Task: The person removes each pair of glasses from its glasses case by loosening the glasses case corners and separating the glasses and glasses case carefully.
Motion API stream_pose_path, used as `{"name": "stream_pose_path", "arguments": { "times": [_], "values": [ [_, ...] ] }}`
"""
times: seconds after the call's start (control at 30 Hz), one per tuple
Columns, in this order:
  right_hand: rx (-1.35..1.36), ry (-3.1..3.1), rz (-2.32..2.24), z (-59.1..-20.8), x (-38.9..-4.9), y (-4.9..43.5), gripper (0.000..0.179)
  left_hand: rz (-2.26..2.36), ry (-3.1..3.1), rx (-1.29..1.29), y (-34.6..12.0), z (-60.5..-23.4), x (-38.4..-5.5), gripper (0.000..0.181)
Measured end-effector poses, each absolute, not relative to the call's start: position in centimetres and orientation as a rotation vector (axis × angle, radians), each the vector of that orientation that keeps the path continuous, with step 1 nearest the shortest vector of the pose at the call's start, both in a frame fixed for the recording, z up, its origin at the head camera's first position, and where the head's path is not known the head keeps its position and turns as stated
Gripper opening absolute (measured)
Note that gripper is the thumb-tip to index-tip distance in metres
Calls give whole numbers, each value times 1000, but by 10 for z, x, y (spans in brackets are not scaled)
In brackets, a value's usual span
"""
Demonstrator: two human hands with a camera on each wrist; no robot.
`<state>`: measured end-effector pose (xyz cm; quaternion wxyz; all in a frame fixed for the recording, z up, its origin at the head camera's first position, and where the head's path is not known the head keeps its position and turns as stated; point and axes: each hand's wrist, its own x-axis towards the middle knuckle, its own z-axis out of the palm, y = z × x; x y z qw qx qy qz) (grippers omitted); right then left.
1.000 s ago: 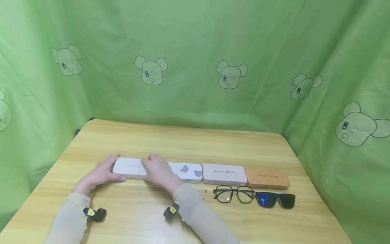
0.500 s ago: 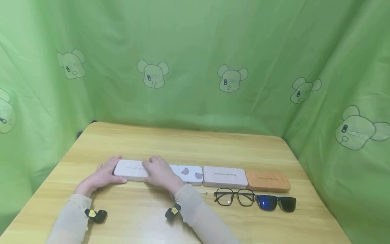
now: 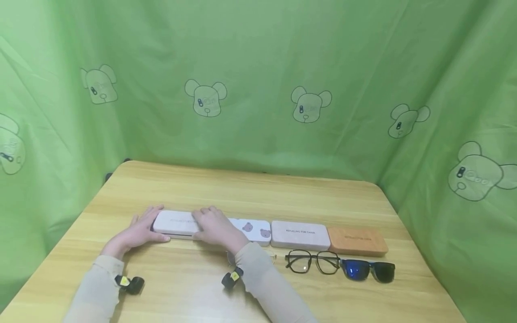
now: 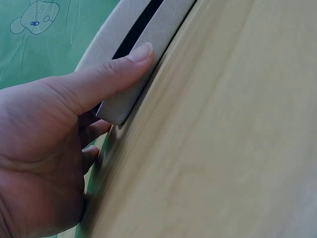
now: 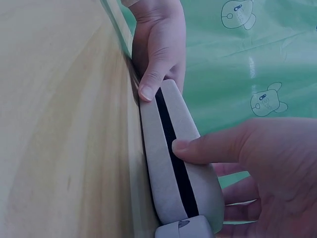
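A pale glasses case [image 3: 174,220] lies at the left end of a row on the table. Its lid is slightly raised, and a dark gap runs along the front side. My left hand [image 3: 139,231] holds the case's left end, with the thumb [image 4: 141,53] on the front of the lower half. Across the right part, my right hand [image 3: 220,229] grips the lid, its thumb [image 5: 184,148] at the lid's edge over the gap and the fingers behind. The inside of the case is hidden.
Rightward stand a bear-print case [image 3: 249,228], a pale pink case [image 3: 300,234] and an orange case [image 3: 357,241]. In front lie black-framed glasses [image 3: 313,256], dark sunglasses [image 3: 357,270] and thin-rimmed glasses [image 3: 275,259], partly behind my right sleeve [image 3: 262,278]. Green curtains [image 3: 258,139] surround the table.
The lid of the left case has lifted a little, and a dark gap shows along its front. Both hands keep nearly the same places on it; the head view has shifted slightly.
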<state>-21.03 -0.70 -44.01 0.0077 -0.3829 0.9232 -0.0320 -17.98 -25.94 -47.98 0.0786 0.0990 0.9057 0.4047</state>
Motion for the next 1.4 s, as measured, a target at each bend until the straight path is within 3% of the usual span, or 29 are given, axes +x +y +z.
{"name": "stream_pose_path", "arguments": {
  "times": [1.0, 1.4],
  "values": [
    [-1188, 2719, -291, -440, -220, 4, 57, 1265, 2680, 275, -259, -480, -181, 110],
    [-1195, 2697, -554, -448, -236, 5, 53, 1214, 2742, 319, -258, -482, -182, 92]
  ]
}}
